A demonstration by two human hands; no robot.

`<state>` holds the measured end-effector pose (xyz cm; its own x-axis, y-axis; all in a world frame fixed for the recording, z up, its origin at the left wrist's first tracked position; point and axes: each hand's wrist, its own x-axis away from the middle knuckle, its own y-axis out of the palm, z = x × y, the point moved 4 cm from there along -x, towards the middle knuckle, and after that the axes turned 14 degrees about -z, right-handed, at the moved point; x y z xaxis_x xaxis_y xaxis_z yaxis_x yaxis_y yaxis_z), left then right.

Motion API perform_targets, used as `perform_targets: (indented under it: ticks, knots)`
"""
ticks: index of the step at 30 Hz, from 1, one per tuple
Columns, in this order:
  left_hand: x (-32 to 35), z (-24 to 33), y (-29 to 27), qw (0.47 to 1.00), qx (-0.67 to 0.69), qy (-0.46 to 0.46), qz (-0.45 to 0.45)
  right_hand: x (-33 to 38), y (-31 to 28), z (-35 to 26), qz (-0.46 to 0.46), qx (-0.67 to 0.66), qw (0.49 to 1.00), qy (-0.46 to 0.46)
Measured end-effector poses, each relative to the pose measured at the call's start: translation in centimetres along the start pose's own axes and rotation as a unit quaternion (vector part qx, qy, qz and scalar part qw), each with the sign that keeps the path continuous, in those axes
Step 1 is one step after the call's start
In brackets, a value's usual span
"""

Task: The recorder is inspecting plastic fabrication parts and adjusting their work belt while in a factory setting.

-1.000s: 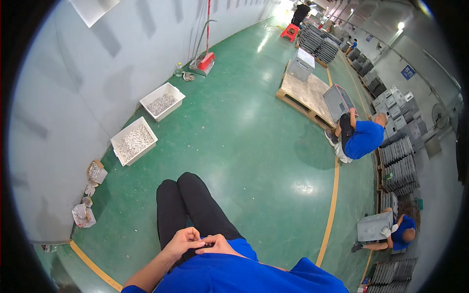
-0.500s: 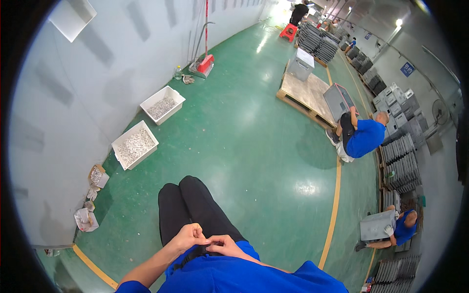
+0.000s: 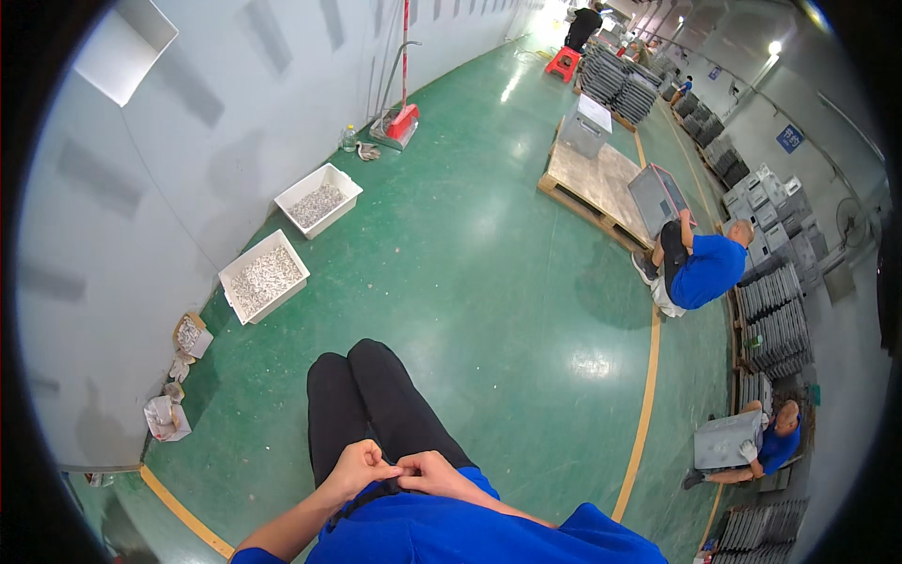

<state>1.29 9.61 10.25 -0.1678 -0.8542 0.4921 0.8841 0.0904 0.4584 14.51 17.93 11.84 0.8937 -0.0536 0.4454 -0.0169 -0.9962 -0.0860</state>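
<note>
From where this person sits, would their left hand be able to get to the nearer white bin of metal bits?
Probably not. The left hand rests at the lap against the right hand; the nearer white bin sits by the wall, across open green floor.

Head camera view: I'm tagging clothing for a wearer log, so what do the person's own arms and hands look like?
Both forearms are bare, with no gloves, watch or rings visible on the left hand or right hand. Short blue shirt sleeves show at the lower edge.

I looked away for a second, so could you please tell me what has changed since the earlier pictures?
Very little: the left hand and right hand stay pressed together at the waist, fingertips touching, above the black trousers. Only the view shifted slightly. The white bins by the wall and the seated workers kept their places.
</note>
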Motion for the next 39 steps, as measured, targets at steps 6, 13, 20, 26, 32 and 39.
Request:
perform_targets:
  ticks: [6, 13, 20, 26, 32, 39]
  knots:
    - [2.8, -0.5, 0.7, 0.994, -0.091, 0.011, 0.06, 0.3, 1.0, -0.4, 0.16, 0.114, 0.979, -0.046]
    - [3.8, -1.5, 2.1, 0.995, -0.08, 0.043, 0.043, 1.0, 0.5, -3.7, 0.206, 0.211, 0.944, -0.146]
    - [2.8, -1.3, 1.6, 0.995, -0.089, -0.034, -0.004, -1.1, -0.5, -6.6, -0.101, 0.555, 0.77, -0.298]
    - [3.5, -0.2, 2.5, 0.999, 0.001, -0.006, 0.046, -2.3, -1.0, -5.5, -0.137, 0.537, 0.787, -0.271]
    - [2.4, -1.3, 2.1, 0.994, -0.062, 0.086, 0.019, -1.5, -2.8, -4.2, -0.082, 0.438, 0.874, -0.194]
    - [4.0, 0.0, 3.4, 0.986, -0.137, 0.041, 0.088, -0.7, -2.0, -3.3, 0.049, 0.287, 0.943, -0.16]
